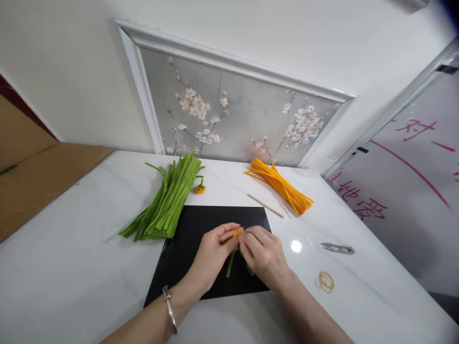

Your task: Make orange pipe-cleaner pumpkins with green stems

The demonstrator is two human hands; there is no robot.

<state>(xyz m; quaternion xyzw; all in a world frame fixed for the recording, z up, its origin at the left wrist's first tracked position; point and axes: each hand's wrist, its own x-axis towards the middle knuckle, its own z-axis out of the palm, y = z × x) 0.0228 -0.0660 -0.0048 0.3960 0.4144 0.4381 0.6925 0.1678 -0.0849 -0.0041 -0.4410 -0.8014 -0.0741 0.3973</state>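
Over a black mat (201,224), my left hand (215,248) and my right hand (262,248) meet, fingers closed on a small orange pipe-cleaner piece (238,232). Green pipe-cleaner ends (230,265) hang down below the fingers, to the left and right. Most of the piece is hidden by the fingertips. Beyond the mat stands a small finished-looking orange pumpkin shape (200,189) with a green stem.
A bundle of green pipe cleaners (172,200) lies at the left, an orange bundle (279,184) at the back right. Near the latter is a thin wooden stick (265,205). Thread snips (337,248) and a yellowish ring-shaped coil (326,282) lie right of the mat.
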